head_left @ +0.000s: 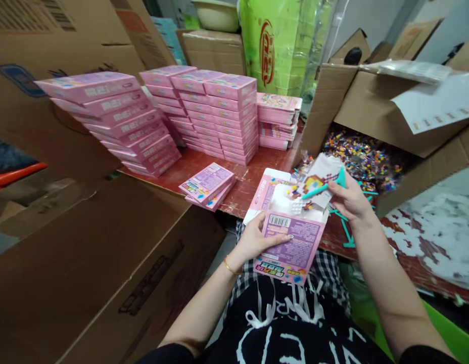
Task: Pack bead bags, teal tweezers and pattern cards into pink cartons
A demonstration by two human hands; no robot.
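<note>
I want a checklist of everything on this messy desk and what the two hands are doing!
Surface: red table, worn, with paint flaking white at the right.
Job's things: open pink box, barcode side up; a card with a pixel picture and a teal tool at its open end.
Clutter: stacks of pink boxes at the back, a leaning stack on the left, a few loose boxes, more teal tools.
Grippers: left hand grips the box; right hand pinches the card and tool.
Cables: nothing seen.
Surroundings: cardboard cartons all around; one carton of colourful small pieces; a green bag behind.
</note>
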